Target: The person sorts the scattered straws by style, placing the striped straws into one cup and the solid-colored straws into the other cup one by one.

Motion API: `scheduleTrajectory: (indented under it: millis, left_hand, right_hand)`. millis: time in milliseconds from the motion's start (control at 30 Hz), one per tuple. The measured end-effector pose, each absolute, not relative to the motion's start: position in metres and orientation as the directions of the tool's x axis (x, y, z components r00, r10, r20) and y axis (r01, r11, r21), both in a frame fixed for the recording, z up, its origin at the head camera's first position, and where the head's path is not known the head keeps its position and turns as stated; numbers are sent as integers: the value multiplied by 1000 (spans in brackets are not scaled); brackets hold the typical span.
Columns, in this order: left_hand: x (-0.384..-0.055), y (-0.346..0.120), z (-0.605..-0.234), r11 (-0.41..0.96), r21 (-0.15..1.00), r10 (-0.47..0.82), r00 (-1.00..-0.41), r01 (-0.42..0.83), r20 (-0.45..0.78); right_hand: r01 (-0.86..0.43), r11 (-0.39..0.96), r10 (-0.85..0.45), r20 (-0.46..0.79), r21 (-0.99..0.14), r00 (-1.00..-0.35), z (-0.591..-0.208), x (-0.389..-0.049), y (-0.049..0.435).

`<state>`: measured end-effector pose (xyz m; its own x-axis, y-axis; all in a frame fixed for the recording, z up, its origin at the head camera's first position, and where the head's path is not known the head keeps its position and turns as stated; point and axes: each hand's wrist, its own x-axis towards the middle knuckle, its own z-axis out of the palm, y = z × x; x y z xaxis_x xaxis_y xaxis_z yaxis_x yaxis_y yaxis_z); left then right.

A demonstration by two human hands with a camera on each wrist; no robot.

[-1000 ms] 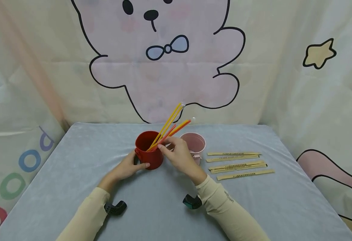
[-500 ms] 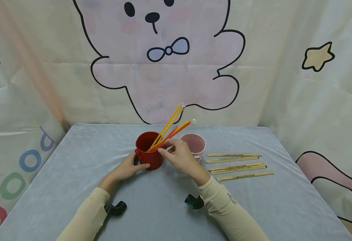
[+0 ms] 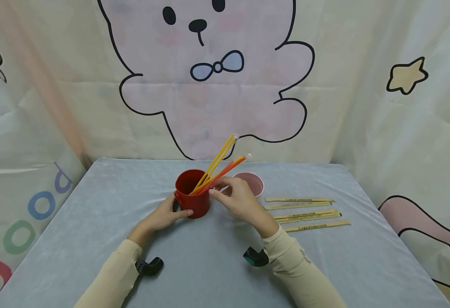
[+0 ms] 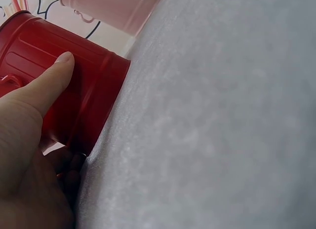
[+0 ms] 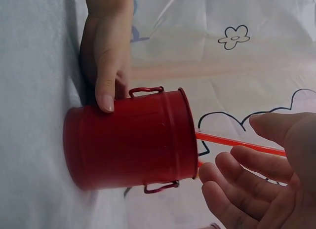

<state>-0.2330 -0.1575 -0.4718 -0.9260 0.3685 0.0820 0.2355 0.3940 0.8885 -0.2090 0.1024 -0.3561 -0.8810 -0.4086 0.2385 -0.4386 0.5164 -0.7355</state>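
Note:
A small red metal bucket (image 3: pixel 192 205) with side handles stands upright on the table, and several yellow and orange straws (image 3: pixel 216 166) lean to the right out of it. My left hand (image 3: pixel 164 214) grips the bucket low on its left side; in the left wrist view the thumb (image 4: pixel 55 78) lies across the red wall. Just right of the rim is my right hand (image 3: pixel 240 201). In the right wrist view its thumb and loosely bent fingers (image 5: pixel 247 184) stand apart, with an orange straw (image 5: pixel 237 141) showing behind the gap.
Behind my right hand stands a pink bucket (image 3: pixel 256 184), partly hidden. Several slim tan paper packets (image 3: pixel 317 226) with printed text lie on the right of the grey-blue cloth (image 3: pixel 194 273). A printed curtain (image 3: pixel 217 102) rises behind the table.
My right hand has drawn a little to the right, and its fingers have let go of the orange straw, which now leans further right. The left hand keeps its hold on the bucket.

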Motion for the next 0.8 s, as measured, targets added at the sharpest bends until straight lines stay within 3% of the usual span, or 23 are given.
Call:
scheduleTrajectory:
  millis: [367,800]
  left_hand:
    - [-231,-158,-463,387,898,389,-920,207,44]
    - [-219,-173,-442,506,845,369,-929,176,-28]
  right_hand:
    - [-518,508,-436,314,-688,-844,-348,-201,131]
    - [-503,538,-415,306,-677,-857,-342,-196,177]
